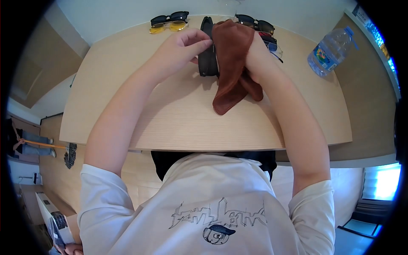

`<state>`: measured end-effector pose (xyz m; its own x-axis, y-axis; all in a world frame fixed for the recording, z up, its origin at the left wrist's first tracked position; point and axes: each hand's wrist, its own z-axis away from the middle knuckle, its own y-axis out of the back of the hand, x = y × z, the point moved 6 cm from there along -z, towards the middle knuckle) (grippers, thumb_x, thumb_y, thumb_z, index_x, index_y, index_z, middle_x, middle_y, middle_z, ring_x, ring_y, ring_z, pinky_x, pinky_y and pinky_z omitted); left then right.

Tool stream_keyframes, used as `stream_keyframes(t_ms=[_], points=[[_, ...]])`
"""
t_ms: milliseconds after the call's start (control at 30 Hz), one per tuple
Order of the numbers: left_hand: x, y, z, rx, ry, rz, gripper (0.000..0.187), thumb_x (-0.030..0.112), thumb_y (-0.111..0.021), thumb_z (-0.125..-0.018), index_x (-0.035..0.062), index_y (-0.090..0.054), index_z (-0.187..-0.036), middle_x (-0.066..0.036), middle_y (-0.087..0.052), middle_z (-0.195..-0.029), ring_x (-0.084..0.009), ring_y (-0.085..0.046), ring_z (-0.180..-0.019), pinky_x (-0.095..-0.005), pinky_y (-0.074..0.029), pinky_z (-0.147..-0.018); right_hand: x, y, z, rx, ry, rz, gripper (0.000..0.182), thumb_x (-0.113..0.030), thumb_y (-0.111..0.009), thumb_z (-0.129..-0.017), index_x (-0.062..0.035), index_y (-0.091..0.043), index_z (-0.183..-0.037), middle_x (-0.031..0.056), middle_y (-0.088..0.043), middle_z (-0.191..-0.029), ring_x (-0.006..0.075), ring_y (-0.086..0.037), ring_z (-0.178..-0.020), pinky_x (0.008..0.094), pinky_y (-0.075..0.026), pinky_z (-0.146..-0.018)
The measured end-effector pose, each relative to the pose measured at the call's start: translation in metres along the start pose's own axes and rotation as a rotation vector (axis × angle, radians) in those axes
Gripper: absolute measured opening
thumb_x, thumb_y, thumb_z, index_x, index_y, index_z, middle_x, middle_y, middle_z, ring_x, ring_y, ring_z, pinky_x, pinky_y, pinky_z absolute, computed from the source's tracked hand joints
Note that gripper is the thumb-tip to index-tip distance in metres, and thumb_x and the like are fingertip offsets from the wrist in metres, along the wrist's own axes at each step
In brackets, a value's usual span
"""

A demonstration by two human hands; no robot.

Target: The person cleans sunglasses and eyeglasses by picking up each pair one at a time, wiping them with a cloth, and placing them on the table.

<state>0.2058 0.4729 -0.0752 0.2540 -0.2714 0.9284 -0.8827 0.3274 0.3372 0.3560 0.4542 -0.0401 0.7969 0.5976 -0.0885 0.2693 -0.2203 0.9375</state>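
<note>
Sunglasses (pixel 208 63) sit pinched in our left hand (pixel 187 49) over the table (pixel 182 123), beside the brown cloth (pixel 231 55) our right hand (pixel 258 57) grips. Beyond, we see yellow-lensed glasses (pixel 168 27); rightward, a plastic bottle (pixel 329 52).

White short-sleeved T-shirt (pixel 204 182), blue-capped cartoon print (pixel 218 235)

On the table (pixel 178 123) before us, two pairs of glasses (pixel 178 16) lie back left, more glasses (pixel 264 26) back right, a bottle (pixel 324 57) farther right; centrally, sunglasses (pixel 208 63) between our left hand (pixel 188 46) and the cloth (pixel 230 55) in our right hand (pixel 257 57).
</note>
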Motion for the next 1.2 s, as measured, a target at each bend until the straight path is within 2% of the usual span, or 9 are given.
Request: stream_keyframes(t_ms=[267,433,567,900,1000,1067,1100,1167,1200], points=[[0.014,-0.003,0.009,0.07,-0.2,-0.322,0.031,0.021,-0.072,-0.096,0.0044,-0.059,-0.119,-0.003,-0.069,-0.096,-0.0114,-0.063,-0.09,-0.0294,-0.051,-0.081,0.024,-0.029,-0.015,-0.054,0.141,-0.117,0.03,-0.026,-0.066,-0.097,-0.005,-0.065,-0.118,0.0045,-0.07,-0.104,0.0131,-0.066,-0.089,0.0308,-0.055,-0.073],[0.01,0.008,0.009,0.249,-0.047,-0.345,0.032,0.022,-0.072,-0.095,0.0025,-0.061,-0.118,-0.008,-0.072,-0.097,-0.0153,-0.067,-0.092,-0.0288,-0.052,-0.081,0.016,-0.014,0.006,0.251,-0.062,-0.587,0.03,-0.025,-0.075,-0.078,-0.0072,-0.071,-0.101,0.0086,-0.072,-0.099,0.0221,-0.07,-0.09,0.0323,-0.056,-0.075],[0.0,0.01,0.001,0.155,-0.013,-0.396,0.028,0.023,-0.07,-0.096,-0.0001,-0.07,-0.111,-0.008,-0.073,-0.096,-0.0139,-0.068,-0.09,-0.0284,-0.052,-0.081,0.016,-0.015,0.011,0.349,-0.163,-0.89,0.03,-0.025,-0.083,-0.063,-0.009,-0.075,-0.088,0.0118,-0.074,-0.094,0.0293,-0.073,-0.092,0.0335,-0.057,-0.076],[0.007,0.006,0.007,0.162,0.035,-0.23,0.028,0.027,-0.071,-0.096,0.0008,-0.074,-0.106,-0.002,-0.073,-0.094,-0.0087,-0.064,-0.086,-0.0264,-0.05,-0.078,0.014,-0.011,0.008,0.24,-0.093,-0.654,0.044,-0.025,-0.084,-0.063,-0.0033,-0.068,-0.097,0.0196,-0.072,-0.099,0.0368,-0.071,-0.096,0.039,-0.057,-0.081],[0.007,0.009,0.007,0.151,0.045,-0.258,0.025,0.025,-0.071,-0.095,0.0021,-0.075,-0.104,-0.002,-0.072,-0.093,-0.0086,-0.064,-0.087,-0.0263,-0.05,-0.079,0.013,-0.009,0.009,0.243,-0.134,-0.751,0.05,-0.026,-0.085,-0.061,-0.0024,-0.067,-0.101,0.0221,-0.071,-0.099,0.0395,-0.07,-0.097,0.0397,-0.057,-0.081],[0.003,0.012,0.005,0.132,0.055,-0.29,0.024,0.025,-0.072,-0.094,0.0029,-0.075,-0.103,-0.001,-0.072,-0.092,-0.0085,-0.064,-0.087,-0.0262,-0.05,-0.079,0.018,-0.015,0.014,0.25,-0.411,-1.178,0.052,-0.027,-0.087,-0.059,-0.0022,-0.067,-0.1,0.0218,-0.071,-0.095,0.0411,-0.069,-0.092,0.0389,-0.057,-0.08],[0.002,0.012,0.004,0.122,0.039,-0.286,0.027,0.027,-0.072,-0.092,0.0025,-0.075,-0.104,-0.004,-0.073,-0.094,-0.0108,-0.066,-0.089,-0.0286,-0.051,-0.08,0.015,-0.011,0.013,0.249,-0.41,-1.177,0.052,-0.027,-0.087,-0.059,-0.0022,-0.067,-0.1,0.0218,-0.071,-0.095,0.0411,-0.069,-0.092,0.0389,-0.057,-0.08],[0.001,0.014,0.003,0.114,0.024,-0.281,0.031,0.029,-0.072,-0.09,0.0022,-0.075,-0.105,-0.006,-0.075,-0.096,-0.0132,-0.067,-0.09,-0.031,-0.052,-0.081,0.003,-0.006,0.009,0.083,-0.294,-0.688,0.033,-0.03,-0.063,-0.097,-0.0008,-0.066,-0.112,0.0069,-0.07,-0.1,0.0124,-0.065,-0.086,0.0296,-0.055,-0.076],[0.005,0.013,0.005,0.111,0.055,-0.27,0.031,0.029,-0.072,-0.09,0.0022,-0.075,-0.105,-0.006,-0.074,-0.095,-0.0129,-0.067,-0.09,-0.0308,-0.052,-0.081,0.005,-0.007,0.009,0.081,-0.292,-0.688,0.033,-0.03,-0.063,-0.097,-0.0008,-0.066,-0.112,0.0069,-0.07,-0.1,0.0124,-0.065,-0.086,0.0296,-0.055,-0.076]])
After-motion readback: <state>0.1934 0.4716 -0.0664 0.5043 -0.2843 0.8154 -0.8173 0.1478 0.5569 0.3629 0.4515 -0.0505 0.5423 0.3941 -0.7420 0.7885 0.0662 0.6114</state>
